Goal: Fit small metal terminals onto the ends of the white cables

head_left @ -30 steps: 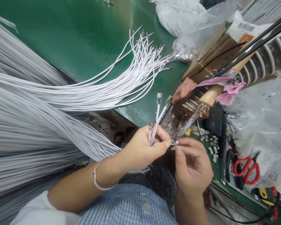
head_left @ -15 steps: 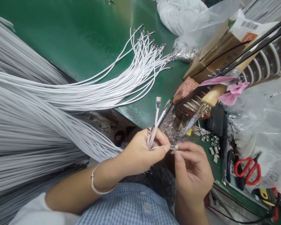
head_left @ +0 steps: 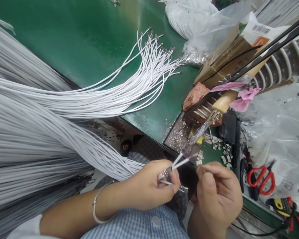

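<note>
My left hand [head_left: 149, 187] grips a few thin white cables [head_left: 183, 160] between thumb and fingers; their ends point up and right toward the soldering iron tip [head_left: 193, 141]. One cable end with a small metal connector [head_left: 183, 189] sticks out to the right below my thumb. My right hand [head_left: 218, 196] is just right of that connector, fingers curled with fingertips pinched; whether it holds something small I cannot tell. A soldering iron [head_left: 223, 103] with a tan handle rests on its stand over a tray of solder debris [head_left: 178, 136].
Large bundles of white cables [head_left: 40, 132] cover the left; a fan of cables with metal ends [head_left: 154, 56] lies on the green mat [head_left: 84, 39]. Loose metal connectors [head_left: 225, 152], red scissors [head_left: 261, 177], a cardboard box [head_left: 229, 56] and plastic bags [head_left: 279, 132] crowd the right.
Both hands dropped lower and toward me, away from the solder tray. The cables in my left hand swung from pointing up to pointing right toward the iron tip.
</note>
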Demonstrator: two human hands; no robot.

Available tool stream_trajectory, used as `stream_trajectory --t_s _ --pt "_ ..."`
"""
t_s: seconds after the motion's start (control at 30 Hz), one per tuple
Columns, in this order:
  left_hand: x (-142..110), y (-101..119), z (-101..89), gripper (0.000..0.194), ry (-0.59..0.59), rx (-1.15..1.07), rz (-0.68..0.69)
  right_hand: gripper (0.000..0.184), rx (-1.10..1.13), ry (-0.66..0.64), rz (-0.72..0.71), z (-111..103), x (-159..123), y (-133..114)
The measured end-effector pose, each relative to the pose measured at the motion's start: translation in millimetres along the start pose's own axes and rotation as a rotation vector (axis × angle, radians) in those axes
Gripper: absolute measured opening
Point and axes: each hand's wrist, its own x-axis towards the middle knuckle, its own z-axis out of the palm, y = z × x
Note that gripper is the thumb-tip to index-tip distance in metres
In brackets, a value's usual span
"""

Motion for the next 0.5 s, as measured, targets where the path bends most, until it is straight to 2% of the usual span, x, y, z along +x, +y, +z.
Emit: stream_trajectory --t_s 0.07,0.13,0.2,0.27,0.37,0.5 --pt "-1 -4 2.3 0.007 -0.025 0.112 0.032 0.018 -0.005 -0.019 0.011 -2 0 -1" --pt "-2 -7 2.8 0.010 -0.055 0.181 0.075 0.013 -0.006 -0.038 -0.001 -3 1 -1" --pt "-2 -9 1.8 0.023 -0.100 0.198 0.111 0.007 -0.011 -0.056 -0.012 -2 2 -2" --pt "-3 -11 -0.1 0.041 -0.132 0.193 0.130 0.011 -0.010 -0.064 -0.011 -1 2 -1" --pt "-4 -11 -2.5 0.059 -0.119 0.162 0.138 0.012 -0.017 -0.055 0.026 -1 -1 1" --pt "-4 -8 -4.4 0.057 -0.101 0.151 0.151 0.010 -0.019 -0.051 0.129 -6 -8 6"
